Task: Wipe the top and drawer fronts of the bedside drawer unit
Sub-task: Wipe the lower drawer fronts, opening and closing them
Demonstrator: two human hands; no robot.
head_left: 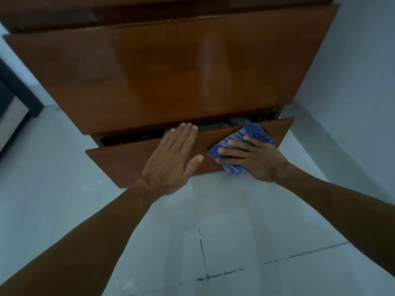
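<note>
– While the bedside drawer unit (64, 20) is viewed from above, where is the wiping being done?
– On the bottom drawer front (128, 161), which is pulled out a little from under the larger drawer front (181, 71) above it. The unit is stood on a pale tiled floor (213, 231), with a pale wall (352, 82) close on the right.
– How is the left hand placed?
– The left hand (173, 161) is laid flat on the bottom drawer front. Its fingers are straight and kept together, with the tips at the top edge and the thumb held out to the side. Nothing is held in it.
– And the right hand?
– The right hand (256, 161) is pressed onto a blue cloth (254, 131), which is pinned against the right part of the same drawer front. Its fingers are spread across the cloth and nearly straight. The thumb is hidden, so a grip from below cannot be told.
– Is anything seen inside the drawer?
– Dark contents (213, 126) are glimpsed in the gap, but they cannot be made out.
</note>
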